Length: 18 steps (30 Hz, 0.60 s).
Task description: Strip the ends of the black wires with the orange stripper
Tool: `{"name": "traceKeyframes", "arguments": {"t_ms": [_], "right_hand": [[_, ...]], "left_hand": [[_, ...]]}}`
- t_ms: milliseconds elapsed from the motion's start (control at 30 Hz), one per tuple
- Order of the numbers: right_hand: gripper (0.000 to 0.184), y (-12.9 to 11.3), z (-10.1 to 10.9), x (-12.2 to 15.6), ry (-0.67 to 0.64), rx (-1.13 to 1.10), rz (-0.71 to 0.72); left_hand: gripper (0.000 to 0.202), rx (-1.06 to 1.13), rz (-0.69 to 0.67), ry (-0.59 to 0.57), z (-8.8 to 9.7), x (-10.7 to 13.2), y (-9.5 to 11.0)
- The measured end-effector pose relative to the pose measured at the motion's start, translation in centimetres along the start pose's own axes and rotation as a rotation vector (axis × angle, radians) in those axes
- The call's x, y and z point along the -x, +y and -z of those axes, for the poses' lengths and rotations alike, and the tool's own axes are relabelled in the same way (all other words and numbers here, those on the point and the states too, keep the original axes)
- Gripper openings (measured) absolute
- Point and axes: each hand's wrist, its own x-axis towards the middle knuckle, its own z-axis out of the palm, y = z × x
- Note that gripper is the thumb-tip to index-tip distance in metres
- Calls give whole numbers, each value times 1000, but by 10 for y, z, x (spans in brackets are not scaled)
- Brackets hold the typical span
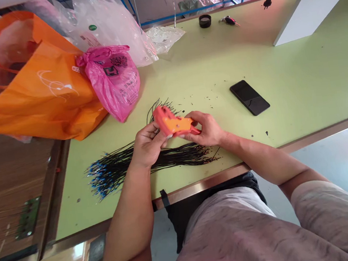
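A red and orange wire stripper (177, 123) is held above the table between both hands, slightly blurred. My left hand (149, 145) is closed, its fingertips and thumb at the tool's head end. My right hand (207, 128) is closed around the red handles. Below them lies a bundle of black wires (174, 158), with blue and metallic tips at the left end and coppery tips at the right. My left wrist and forearm cover part of it. Behind the tool is a smaller group of black wires (158, 105), partly hidden by the stripper.
On the green table (298, 85) are a black phone (250, 97), a black ring-shaped object (205, 21) and a small red and black item (229, 20). An orange bag (45, 91) and a tied pink plastic bag (115, 80) stand at left. A white panel (310, 3) rises at right.
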Motion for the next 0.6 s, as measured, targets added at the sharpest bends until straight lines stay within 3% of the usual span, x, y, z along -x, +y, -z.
{"name": "traceKeyframes", "arguments": {"t_ms": [133,300,467,600], "right_hand": [[61,4,5,-5,96,-215,-143],[65,6,6,-8,117,-245,-237],[66,6,2,-5,21,-210,-212],[60,6,1,-4,-18,-53,-125]], "left_hand": [[46,-15,13,16,-4,1,5],[44,74,61,-31,-9,2,14],[39,37,52,-39,-8,2,11],[40,-40,-4,-64,-4,1,2]]}}
